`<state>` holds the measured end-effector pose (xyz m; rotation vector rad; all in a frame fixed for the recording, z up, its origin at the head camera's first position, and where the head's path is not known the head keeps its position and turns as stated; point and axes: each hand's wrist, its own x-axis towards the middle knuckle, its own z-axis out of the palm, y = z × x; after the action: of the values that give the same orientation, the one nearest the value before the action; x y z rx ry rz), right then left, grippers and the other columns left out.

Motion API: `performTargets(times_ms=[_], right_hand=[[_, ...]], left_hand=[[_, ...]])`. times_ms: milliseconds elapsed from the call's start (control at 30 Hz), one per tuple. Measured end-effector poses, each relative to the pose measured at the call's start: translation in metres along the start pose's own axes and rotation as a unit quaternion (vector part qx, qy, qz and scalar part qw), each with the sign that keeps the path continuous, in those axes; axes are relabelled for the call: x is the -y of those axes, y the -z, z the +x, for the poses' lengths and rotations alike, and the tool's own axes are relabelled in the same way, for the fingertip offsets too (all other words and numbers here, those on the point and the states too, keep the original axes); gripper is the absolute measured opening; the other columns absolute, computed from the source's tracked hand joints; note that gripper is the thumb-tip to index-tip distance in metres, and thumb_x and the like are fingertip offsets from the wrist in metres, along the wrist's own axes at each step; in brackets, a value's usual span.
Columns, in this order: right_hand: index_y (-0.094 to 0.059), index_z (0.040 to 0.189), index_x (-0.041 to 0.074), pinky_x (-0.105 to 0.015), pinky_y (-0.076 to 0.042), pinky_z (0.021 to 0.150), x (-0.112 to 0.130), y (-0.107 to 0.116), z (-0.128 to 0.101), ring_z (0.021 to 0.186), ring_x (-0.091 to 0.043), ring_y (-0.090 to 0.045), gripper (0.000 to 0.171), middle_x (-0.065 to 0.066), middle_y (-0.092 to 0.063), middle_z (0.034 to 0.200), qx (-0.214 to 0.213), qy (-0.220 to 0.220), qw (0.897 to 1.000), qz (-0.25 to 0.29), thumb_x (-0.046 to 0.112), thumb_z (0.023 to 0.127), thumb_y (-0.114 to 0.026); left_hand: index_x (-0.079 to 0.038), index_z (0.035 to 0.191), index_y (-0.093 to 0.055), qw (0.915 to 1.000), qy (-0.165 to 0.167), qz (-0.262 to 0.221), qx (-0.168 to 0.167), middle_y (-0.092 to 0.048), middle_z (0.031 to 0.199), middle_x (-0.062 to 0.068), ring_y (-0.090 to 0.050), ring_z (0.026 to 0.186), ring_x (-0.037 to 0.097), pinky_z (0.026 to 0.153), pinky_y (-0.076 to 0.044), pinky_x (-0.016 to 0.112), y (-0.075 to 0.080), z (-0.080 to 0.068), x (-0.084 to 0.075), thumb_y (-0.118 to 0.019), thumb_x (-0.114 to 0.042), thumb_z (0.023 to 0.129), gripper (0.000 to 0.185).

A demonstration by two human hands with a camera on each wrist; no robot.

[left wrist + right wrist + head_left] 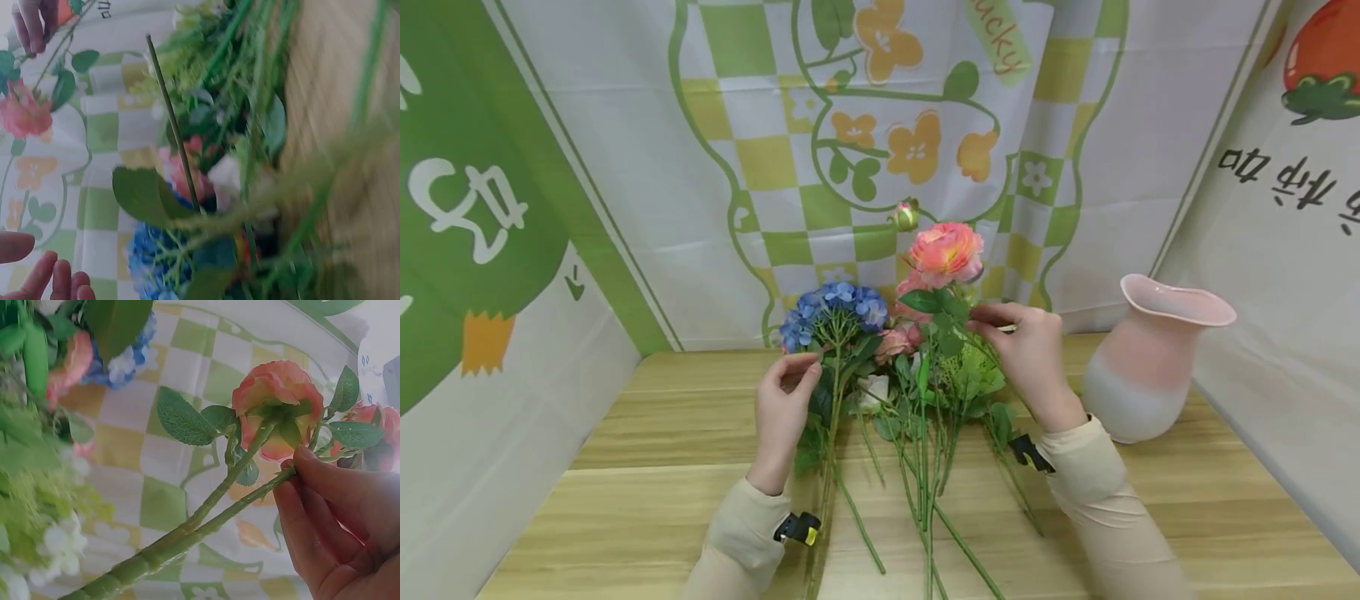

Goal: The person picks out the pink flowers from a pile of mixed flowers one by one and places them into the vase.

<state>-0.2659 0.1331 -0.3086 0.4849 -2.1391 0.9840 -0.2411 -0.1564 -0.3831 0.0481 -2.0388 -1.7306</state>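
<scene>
My right hand [988, 321] pinches the stem of a pink-orange rose [945, 250] and holds it upright above a pile of artificial flowers [917, 392] on the wooden table [647, 467]. In the right wrist view the thumb and fingers of the right hand [297, 472] close on one branch of the rose [278, 394]. My left hand [801, 371] hovers with relaxed fingers beside the stem of a blue hydrangea [835, 308]. In the left wrist view its fingers [53, 281] are spread and hold nothing; the hydrangea [153, 259] is just beyond them.
A pink and white vase [1150, 358] stands at the table's right, near the right wall. Long green stems [925, 517] run toward the front edge. Printed cloth walls [865, 125] close in the back and both sides.
</scene>
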Motion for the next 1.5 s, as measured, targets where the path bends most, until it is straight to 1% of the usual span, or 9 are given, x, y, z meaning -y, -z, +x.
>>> performTargets(times_ms=[200, 600, 667, 833, 900, 1000, 1100, 1333, 1500], right_hand=[[-0.077, 0.090, 0.008, -0.039, -0.056, 0.074, -0.003, 0.012, 0.018, 0.079, -0.024, -0.072, 0.016, -0.009, -0.074, 0.085, -0.009, 0.000, 1.000, -0.016, 0.015, 0.075, -0.080], [-0.076, 0.091, 0.004, -0.040, -0.054, 0.076, -0.005, 0.037, 0.051, 0.081, -0.029, -0.072, 0.016, -0.013, -0.074, 0.087, -0.038, 0.023, 0.998, -0.038, 0.013, 0.079, -0.077], [-0.076, 0.092, 0.005, -0.036, -0.054, 0.077, -0.006, 0.042, 0.055, 0.081, -0.028, -0.072, 0.017, -0.012, -0.074, 0.088, -0.040, 0.017, 0.998, -0.041, 0.015, 0.079, -0.077], [-0.076, 0.096, 0.007, -0.008, -0.046, 0.072, -0.007, 0.056, 0.065, 0.084, -0.024, -0.071, 0.019, -0.010, -0.074, 0.090, -0.046, -0.009, 0.998, -0.049, 0.019, 0.081, -0.076], [-0.077, 0.096, 0.008, -0.003, -0.041, 0.068, -0.007, 0.060, 0.069, 0.084, -0.023, -0.071, 0.020, -0.009, -0.074, 0.090, -0.053, -0.008, 0.997, -0.055, 0.020, 0.081, -0.076], [-0.077, 0.096, 0.009, -0.003, -0.040, 0.068, -0.006, 0.066, 0.073, 0.083, -0.022, -0.071, 0.019, -0.008, -0.074, 0.090, -0.063, -0.003, 0.996, -0.060, 0.021, 0.082, -0.075], [-0.077, 0.097, 0.010, -0.003, -0.039, 0.068, -0.005, 0.070, 0.079, 0.083, -0.015, -0.070, 0.020, -0.007, -0.074, 0.091, -0.074, -0.001, 0.995, -0.065, 0.023, 0.082, -0.075], [-0.077, 0.098, 0.010, -0.007, -0.038, 0.063, 0.000, 0.080, 0.091, 0.075, 0.021, -0.053, 0.021, -0.010, -0.074, 0.094, -0.096, -0.010, 0.994, -0.045, 0.024, 0.082, -0.074], [-0.076, 0.098, 0.010, -0.007, -0.041, 0.067, 0.001, 0.087, 0.098, 0.073, 0.024, -0.051, 0.023, -0.011, -0.074, 0.095, -0.109, -0.028, 0.993, -0.044, 0.026, 0.081, -0.075]], left_hand=[[-0.008, 0.111, -0.067, 0.9989, 0.006, 0.045, -0.008, -0.064, 0.109, 0.009, -0.056, 0.093, 0.012, 0.080, -0.046, 0.019, 0.022, 0.002, 0.008, -0.063, -0.022, 0.092, 0.024], [-0.006, 0.122, -0.061, 0.9919, 0.021, 0.122, 0.031, -0.057, 0.129, 0.014, -0.051, 0.118, 0.029, 0.100, -0.038, 0.046, 0.057, 0.002, 0.022, -0.060, -0.019, 0.093, 0.032], [-0.007, 0.127, -0.058, 0.9882, 0.027, 0.144, 0.044, -0.054, 0.134, 0.015, -0.048, 0.123, 0.032, 0.103, -0.036, 0.049, 0.063, 0.000, 0.023, -0.060, -0.022, 0.094, 0.036], [-0.008, 0.139, -0.046, 0.9739, 0.045, 0.206, 0.084, -0.040, 0.146, 0.017, -0.035, 0.135, 0.036, 0.110, -0.029, 0.053, 0.076, -0.002, 0.024, -0.055, -0.037, 0.095, 0.053], [-0.008, 0.142, -0.042, 0.9681, 0.048, 0.225, 0.100, -0.035, 0.150, 0.018, -0.030, 0.138, 0.038, 0.112, -0.026, 0.054, 0.081, -0.002, 0.024, -0.052, -0.042, 0.096, 0.059], [-0.007, 0.145, -0.036, 0.9595, 0.046, 0.253, 0.116, -0.031, 0.152, 0.019, -0.026, 0.140, 0.040, 0.112, -0.023, 0.057, 0.087, -0.002, 0.023, -0.050, -0.045, 0.096, 0.063], [-0.005, 0.146, -0.032, 0.9538, 0.034, 0.271, 0.124, -0.029, 0.152, 0.020, -0.024, 0.140, 0.042, 0.112, -0.022, 0.058, 0.092, -0.002, 0.024, -0.048, -0.047, 0.096, 0.068], [0.000, 0.144, -0.034, 0.9488, -0.003, 0.296, 0.110, -0.030, 0.150, 0.023, -0.027, 0.137, 0.045, 0.109, -0.023, 0.062, 0.101, -0.006, 0.032, -0.051, -0.044, 0.096, 0.068], [0.003, 0.143, -0.035, 0.9433, -0.025, 0.313, 0.107, -0.029, 0.149, 0.027, -0.027, 0.135, 0.049, 0.107, -0.022, 0.065, 0.109, -0.008, 0.039, -0.053, -0.039, 0.096, 0.065]])
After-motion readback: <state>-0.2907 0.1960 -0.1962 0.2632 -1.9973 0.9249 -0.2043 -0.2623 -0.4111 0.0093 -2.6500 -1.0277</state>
